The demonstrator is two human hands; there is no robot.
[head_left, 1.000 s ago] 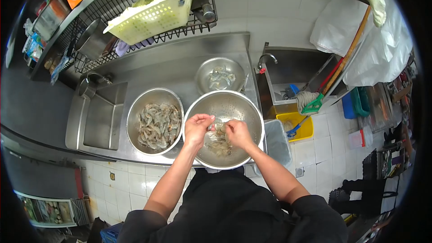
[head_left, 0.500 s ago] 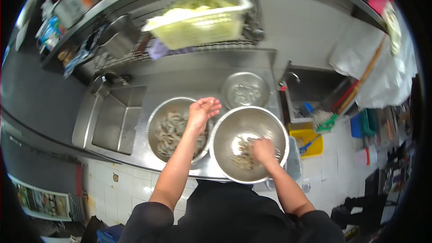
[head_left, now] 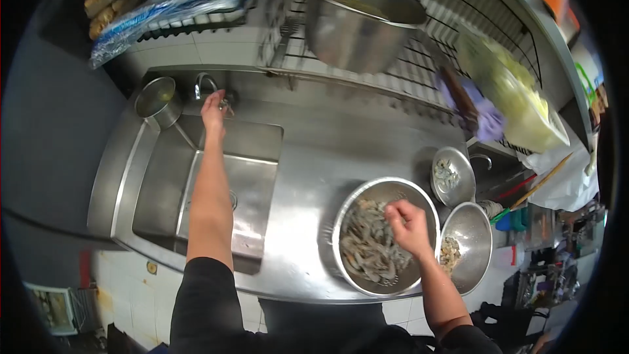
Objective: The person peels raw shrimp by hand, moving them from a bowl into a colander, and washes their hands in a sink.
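My left hand (head_left: 213, 113) reaches over the sink (head_left: 157, 187) to the curved tap (head_left: 205, 80) at its back edge. Its fingers are closed at the tap handle, which they partly cover. My right hand (head_left: 407, 226) is curled above a large steel bowl (head_left: 341, 213) of grey unpeeled shrimp (head_left: 370, 242); whatever its fingers hold, if anything, is hidden. To the right, a second steel bowl (head_left: 477, 242) contains a small heap of shrimp shells or scraps (head_left: 449, 254). Behind it, a smaller bowl (head_left: 462, 183) has pale peeled shrimp (head_left: 445, 174) in it.
A steel pot (head_left: 159, 101) stands at the sink's back left corner. Above the counter, a wire rack (head_left: 275, 52) carries a big stockpot (head_left: 357, 36), a basket of pale green vegetables (head_left: 524, 101) and a purple cloth (head_left: 488, 118). A metal shelf edges the upper right.
The view has swung left. My left hand has moved from above the shrimp bowl to the tap. My right hand has left the bowl of scraps and is above the unpeeled shrimp.
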